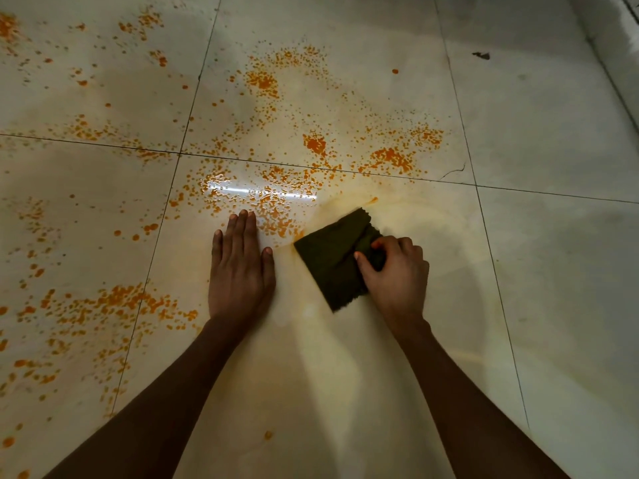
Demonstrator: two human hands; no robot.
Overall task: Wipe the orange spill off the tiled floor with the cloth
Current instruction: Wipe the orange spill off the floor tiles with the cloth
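Orange spill droplets (314,144) lie scattered over the pale tiled floor (539,133), thick ahead and to the left of my hands. A folded dark green cloth (332,259) lies flat on the floor at centre. My right hand (394,274) grips the cloth's right edge and presses it down. Palm down, my left hand (242,267) rests flat on the floor just left of the cloth, fingers together, holding nothing. Around and below the cloth the tile shows a pale yellow smeared film (345,357) without droplets.
A small dark scrap (481,55) lies on the floor at the far right. A hairline crack (453,171) marks one tile near a grout line. A wall edge or step (619,63) runs along the top right corner.
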